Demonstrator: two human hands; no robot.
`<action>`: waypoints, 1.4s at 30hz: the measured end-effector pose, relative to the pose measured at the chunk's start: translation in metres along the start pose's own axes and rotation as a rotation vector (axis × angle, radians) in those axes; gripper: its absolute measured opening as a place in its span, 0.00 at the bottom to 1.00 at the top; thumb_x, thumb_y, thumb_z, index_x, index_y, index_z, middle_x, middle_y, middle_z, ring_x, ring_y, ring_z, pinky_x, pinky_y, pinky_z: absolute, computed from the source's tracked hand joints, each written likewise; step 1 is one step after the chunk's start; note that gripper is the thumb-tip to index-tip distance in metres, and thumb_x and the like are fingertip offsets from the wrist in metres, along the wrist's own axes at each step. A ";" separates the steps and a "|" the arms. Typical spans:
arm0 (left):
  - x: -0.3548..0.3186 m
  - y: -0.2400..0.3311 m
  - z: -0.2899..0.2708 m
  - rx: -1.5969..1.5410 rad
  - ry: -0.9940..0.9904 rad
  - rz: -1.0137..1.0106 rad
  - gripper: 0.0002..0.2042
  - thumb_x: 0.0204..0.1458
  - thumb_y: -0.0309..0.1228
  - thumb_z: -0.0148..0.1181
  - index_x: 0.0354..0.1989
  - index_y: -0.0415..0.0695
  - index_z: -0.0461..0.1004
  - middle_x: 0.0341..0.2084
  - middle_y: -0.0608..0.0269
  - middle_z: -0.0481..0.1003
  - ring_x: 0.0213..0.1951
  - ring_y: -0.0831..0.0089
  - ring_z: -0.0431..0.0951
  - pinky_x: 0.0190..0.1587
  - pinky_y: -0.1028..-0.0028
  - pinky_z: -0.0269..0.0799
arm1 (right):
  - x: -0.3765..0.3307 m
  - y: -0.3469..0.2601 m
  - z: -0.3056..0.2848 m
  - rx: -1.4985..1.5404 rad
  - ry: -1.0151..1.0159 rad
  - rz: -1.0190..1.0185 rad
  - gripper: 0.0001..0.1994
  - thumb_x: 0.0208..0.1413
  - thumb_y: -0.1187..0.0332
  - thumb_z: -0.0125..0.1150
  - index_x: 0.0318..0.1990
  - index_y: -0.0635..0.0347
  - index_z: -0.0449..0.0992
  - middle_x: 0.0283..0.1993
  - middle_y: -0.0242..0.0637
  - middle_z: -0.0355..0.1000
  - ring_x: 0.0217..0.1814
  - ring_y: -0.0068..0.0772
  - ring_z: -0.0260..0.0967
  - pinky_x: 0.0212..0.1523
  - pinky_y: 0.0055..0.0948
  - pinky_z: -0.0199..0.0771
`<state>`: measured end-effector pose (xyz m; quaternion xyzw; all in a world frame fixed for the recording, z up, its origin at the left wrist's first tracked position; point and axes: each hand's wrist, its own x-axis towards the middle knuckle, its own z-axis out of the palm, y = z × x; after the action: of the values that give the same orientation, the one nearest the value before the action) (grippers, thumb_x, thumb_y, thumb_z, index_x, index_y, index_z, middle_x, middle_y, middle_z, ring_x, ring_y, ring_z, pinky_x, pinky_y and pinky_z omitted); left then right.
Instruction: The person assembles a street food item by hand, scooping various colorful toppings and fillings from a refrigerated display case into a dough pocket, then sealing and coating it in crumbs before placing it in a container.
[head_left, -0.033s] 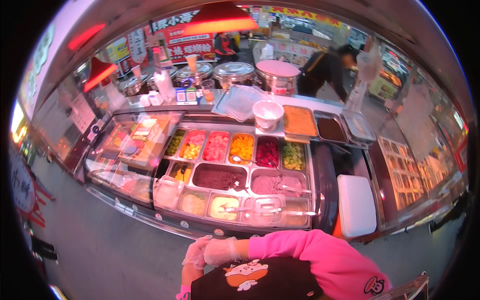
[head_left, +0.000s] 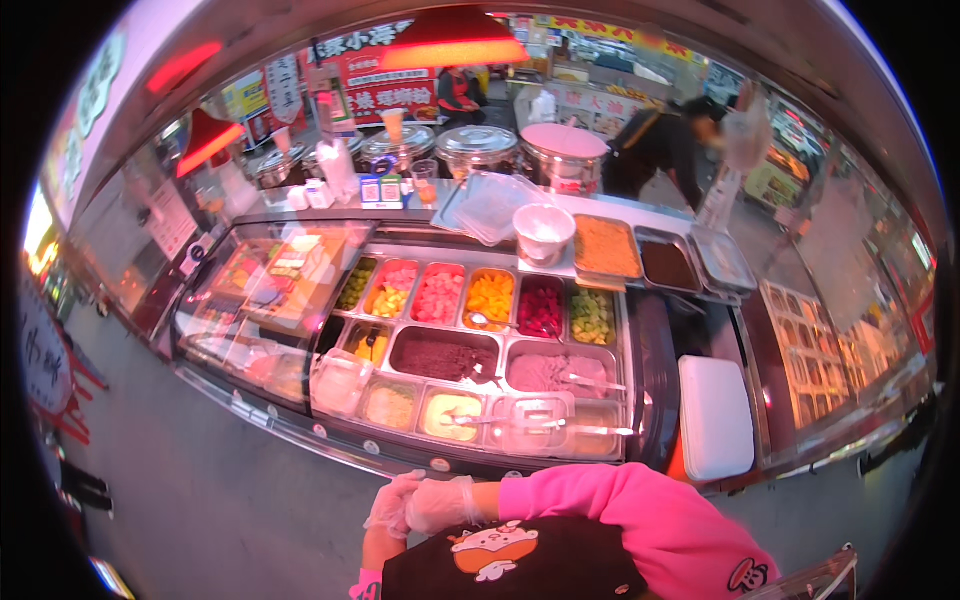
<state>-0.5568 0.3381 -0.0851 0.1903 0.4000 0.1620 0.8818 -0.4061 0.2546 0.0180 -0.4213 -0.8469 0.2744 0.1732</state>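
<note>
the person, wearing a bright pink long-sleeved top and a black apron, is standing before a refrigerated steel topping counter (head_left: pixel 655 370). the right hand (head_left: pixel 440 503), in a thin clear plastic glove, is lying over the left hand (head_left: pixel 388 508), also gloved; the two are pressing together near the lower edge, grasping only each other. they are hovering just below the counter's front rim, nearest a rectangular steel pan of pale yellow topping (head_left: pixel 452 412). farther back, pans of pink cubes (head_left: pixel 438 295) and orange fruit pieces (head_left: pixel 490 296) are sitting side by side. a round white plastic bowl (head_left: pixel 543 231) is standing behind them on the rear ledge.
</note>
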 end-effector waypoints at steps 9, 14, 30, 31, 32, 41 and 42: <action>0.003 0.028 0.039 0.633 -0.018 0.603 0.11 0.63 0.31 0.59 0.48 0.36 0.77 0.44 0.55 0.79 0.45 0.65 0.80 0.46 0.65 0.79 | -0.012 0.013 -0.019 1.148 0.613 0.486 0.07 0.56 0.74 0.64 0.41 0.60 0.80 0.33 0.31 0.78 0.36 0.21 0.75 0.39 0.25 0.73; 0.059 0.023 0.086 -0.301 0.134 0.152 0.09 0.62 0.33 0.59 0.42 0.39 0.74 0.35 0.58 0.77 0.35 0.65 0.78 0.37 0.67 0.79 | -0.026 0.005 -0.017 0.587 0.826 0.251 0.10 0.58 0.79 0.65 0.46 0.60 0.80 0.38 0.34 0.77 0.37 0.29 0.75 0.40 0.30 0.75; 0.048 -0.079 0.192 0.025 0.380 0.631 0.12 0.51 0.27 0.63 0.44 0.37 0.77 0.27 0.62 0.76 0.25 0.75 0.75 0.28 0.76 0.72 | -0.155 -0.048 -0.003 0.603 1.110 0.515 0.15 0.56 0.80 0.69 0.50 0.63 0.79 0.42 0.35 0.80 0.44 0.22 0.77 0.47 0.26 0.78; 0.048 -0.088 0.195 0.146 0.376 0.664 0.12 0.51 0.25 0.63 0.44 0.37 0.76 0.26 0.62 0.76 0.24 0.75 0.74 0.28 0.76 0.72 | -0.165 -0.049 0.001 0.760 1.125 0.557 0.16 0.56 0.80 0.69 0.52 0.64 0.77 0.45 0.34 0.78 0.44 0.22 0.76 0.48 0.27 0.78; 0.046 -0.103 0.200 0.094 0.339 0.655 0.13 0.51 0.24 0.62 0.45 0.36 0.75 0.26 0.63 0.76 0.24 0.75 0.74 0.28 0.76 0.72 | -0.177 -0.052 0.005 0.742 1.135 0.559 0.16 0.57 0.79 0.68 0.52 0.64 0.77 0.43 0.35 0.79 0.42 0.23 0.76 0.46 0.28 0.78; 0.009 -0.214 0.227 0.125 0.160 0.414 0.10 0.58 0.26 0.60 0.47 0.39 0.73 0.28 0.62 0.78 0.25 0.77 0.72 0.30 0.77 0.70 | -0.297 -0.072 0.039 1.157 0.884 0.508 0.21 0.58 0.81 0.62 0.59 0.62 0.69 0.42 0.30 0.69 0.46 0.24 0.69 0.55 0.31 0.73; 0.005 -0.222 0.230 0.150 0.148 0.399 0.09 0.58 0.26 0.60 0.47 0.40 0.73 0.28 0.62 0.78 0.25 0.77 0.72 0.30 0.77 0.70 | -0.307 -0.076 0.040 1.269 0.883 0.479 0.21 0.59 0.81 0.62 0.60 0.62 0.69 0.42 0.30 0.69 0.46 0.24 0.69 0.55 0.31 0.73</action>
<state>-0.3473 0.0987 -0.0521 0.3181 0.4290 0.3165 0.7839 -0.2944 -0.0438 0.0136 -0.4821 -0.2703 0.5406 0.6342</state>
